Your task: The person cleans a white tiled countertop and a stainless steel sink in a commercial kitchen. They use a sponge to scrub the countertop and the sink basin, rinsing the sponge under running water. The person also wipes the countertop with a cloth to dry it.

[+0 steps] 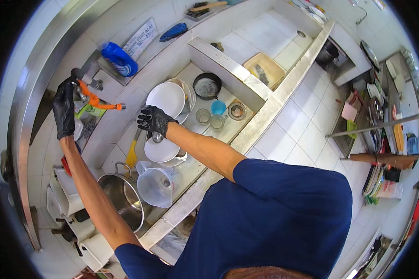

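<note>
My left hand, in a black glove, is raised to the wall tap, its fingers curled about it. An orange hose runs from the tap and points right. My right hand, also gloved in black, hovers over the basin with fingers curled; what they hold, if anything, is hidden. Beneath its wrist shows a round metal spoon or ladle bowl. White plates are stacked beyond this hand, and a white bowl sits nearer me. A yellow-handled utensil leans left of the bowl.
A clear plastic jug and a steel pot stand nearest me. Glasses, a blue cup and a black pan stand right. A blue bottle rests on the ledge; a beige tub occupies the far basin.
</note>
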Available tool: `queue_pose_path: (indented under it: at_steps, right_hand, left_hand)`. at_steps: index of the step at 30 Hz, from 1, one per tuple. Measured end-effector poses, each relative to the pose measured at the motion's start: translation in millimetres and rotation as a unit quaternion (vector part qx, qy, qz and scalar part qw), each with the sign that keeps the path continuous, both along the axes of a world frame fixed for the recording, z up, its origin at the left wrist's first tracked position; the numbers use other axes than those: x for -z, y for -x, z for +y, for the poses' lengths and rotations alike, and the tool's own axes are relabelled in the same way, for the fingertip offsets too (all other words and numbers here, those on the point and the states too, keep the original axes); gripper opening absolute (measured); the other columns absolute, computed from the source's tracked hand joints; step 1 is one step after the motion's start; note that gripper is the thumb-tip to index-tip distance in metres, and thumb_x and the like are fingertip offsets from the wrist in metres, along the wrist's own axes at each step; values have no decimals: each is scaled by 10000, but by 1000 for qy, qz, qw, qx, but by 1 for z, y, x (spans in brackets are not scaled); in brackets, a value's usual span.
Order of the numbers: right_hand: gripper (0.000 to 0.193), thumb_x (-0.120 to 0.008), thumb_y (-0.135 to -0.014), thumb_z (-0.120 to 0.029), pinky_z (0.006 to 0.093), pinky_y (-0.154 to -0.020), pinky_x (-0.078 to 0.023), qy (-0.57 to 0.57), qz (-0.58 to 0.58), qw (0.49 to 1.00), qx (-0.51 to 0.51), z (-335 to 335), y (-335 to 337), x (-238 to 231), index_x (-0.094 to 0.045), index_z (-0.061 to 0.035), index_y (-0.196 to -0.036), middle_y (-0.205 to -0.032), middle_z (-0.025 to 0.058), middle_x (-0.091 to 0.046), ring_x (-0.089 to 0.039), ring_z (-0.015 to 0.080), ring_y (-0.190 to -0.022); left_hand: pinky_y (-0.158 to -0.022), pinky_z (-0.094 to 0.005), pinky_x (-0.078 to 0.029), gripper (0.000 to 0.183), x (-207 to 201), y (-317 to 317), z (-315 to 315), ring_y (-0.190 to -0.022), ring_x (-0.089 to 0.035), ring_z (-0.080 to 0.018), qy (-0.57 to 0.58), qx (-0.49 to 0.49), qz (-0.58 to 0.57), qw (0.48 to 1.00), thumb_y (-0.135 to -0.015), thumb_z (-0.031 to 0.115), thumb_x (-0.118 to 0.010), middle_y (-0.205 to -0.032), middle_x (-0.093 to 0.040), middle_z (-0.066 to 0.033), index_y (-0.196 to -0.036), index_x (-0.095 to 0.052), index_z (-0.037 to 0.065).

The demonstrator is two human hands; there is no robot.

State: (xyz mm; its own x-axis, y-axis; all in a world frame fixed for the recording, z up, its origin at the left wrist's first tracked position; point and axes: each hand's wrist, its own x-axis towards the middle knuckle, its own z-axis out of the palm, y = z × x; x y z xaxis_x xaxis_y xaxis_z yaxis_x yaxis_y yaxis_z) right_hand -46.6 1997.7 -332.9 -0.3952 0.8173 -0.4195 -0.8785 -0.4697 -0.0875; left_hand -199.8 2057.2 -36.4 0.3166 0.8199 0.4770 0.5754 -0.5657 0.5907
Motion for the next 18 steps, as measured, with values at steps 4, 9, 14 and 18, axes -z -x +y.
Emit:
queue_pose_path:
  at_steps: [4, 9, 14, 18]
  right_hand:
    - [312, -379, -865, -310, 445, -750, -454, 8, 28, 1000, -8, 10, 16, 11, -493, -71, -1030, -931, 135, -537, -527, 312, -827]
    - [288, -402, -858, -289, 382, -744, -458, -285, -228, 930, 42, 35, 18, 86, -524, -92, -1028, -972, 111, -562, -546, 281, -857]
    - [240, -475, -837, -261, 354, -659, -491, -366, -364, 853, -75, 20, 4, 70, -553, -109, -1006, -915, 88, -580, -575, 268, -791]
    - [318, -504, -771, -159, 355, -804, -440, -357, -698, 612, -110, 38, -23, 73, -551, -94, -1078, -974, 144, -592, -562, 265, -915]
  left_hand:
    - [-715, -325, -439, 303, -6, -25, 14, -810, -583, -264, -147, -213, 250, 933, -871, 326, -439, -915, -599, -127, -961, -603, 88]
    - [-696, -355, -445, 275, 5, -66, 3, -843, -569, -305, -193, -271, 179, 926, -857, 315, -475, -952, -596, -138, -957, -603, 93]
    - [-813, -289, -412, 281, 73, -41, -77, -951, -529, -165, -109, -271, -153, 944, -838, 135, -550, -1061, -576, -96, -1099, -547, 33]
    - [-842, -271, -398, 275, 150, -38, -171, -947, -532, -152, 78, -350, -172, 918, -832, 99, -545, -1032, -584, -98, -1083, -539, -15]
